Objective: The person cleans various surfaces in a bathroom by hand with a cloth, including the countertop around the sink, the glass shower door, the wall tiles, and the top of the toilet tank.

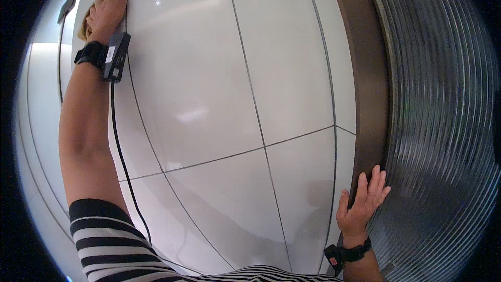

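Observation:
At the upper left, my left hand (105, 11) is pressed over a tan cloth (83, 27), which shows past its fingers and lies against the glossy white tiled surface (195, 66). A black band with a small box and a black cable (119, 145) is strapped to the left wrist. Low on the right, my right hand (362, 205) rests with fingers spread on the brown frame (372, 86), its fingertips near the edge of the ribbed panel (438, 105). It holds nothing. Another black band is on the right wrist.
Dark joint lines divide the white tiles. The ribbed, glass-like panel fills the right side beyond the brown frame. A dark flat fitting (68, 6) is at the far upper left, beside a bright pale surface. The cable runs down along the left arm.

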Tool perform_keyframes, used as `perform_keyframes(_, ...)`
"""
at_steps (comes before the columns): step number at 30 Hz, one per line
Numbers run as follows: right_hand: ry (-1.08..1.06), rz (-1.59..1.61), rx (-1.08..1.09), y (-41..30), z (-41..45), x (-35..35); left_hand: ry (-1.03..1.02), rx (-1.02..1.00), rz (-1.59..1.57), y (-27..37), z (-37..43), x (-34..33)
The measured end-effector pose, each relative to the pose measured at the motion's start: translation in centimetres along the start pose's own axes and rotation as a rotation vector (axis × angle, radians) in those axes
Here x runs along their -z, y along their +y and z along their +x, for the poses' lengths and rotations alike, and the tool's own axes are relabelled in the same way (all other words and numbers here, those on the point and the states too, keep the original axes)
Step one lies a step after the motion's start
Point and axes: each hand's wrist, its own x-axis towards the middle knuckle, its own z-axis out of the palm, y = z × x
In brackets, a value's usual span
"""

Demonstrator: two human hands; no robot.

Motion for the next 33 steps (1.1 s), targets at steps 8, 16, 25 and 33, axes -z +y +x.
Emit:
perform_keyframes(8,-0.024,0.012,0.004,0.0,-0.4,0.0,0.108,-0.393,-0.182,9.3,1.9,2.3)
perform_keyframes(16,-0.053,0.049,-0.002,-0.1,-0.1,0.0,-0.164,-0.539,-0.539,27.9,-6.0,17.6)
perform_keyframes(25,-0.056,-0.064,0.033,0.6,0.1,0.7,-0.279,-0.420,-0.565,19.9,-5.4,19.4)
perform_keyframes(33,-0.042,-0.099,0.039,0.4,-0.2,0.2,-0.039,-0.339,-0.006,-3.3,-3.2,5.3)
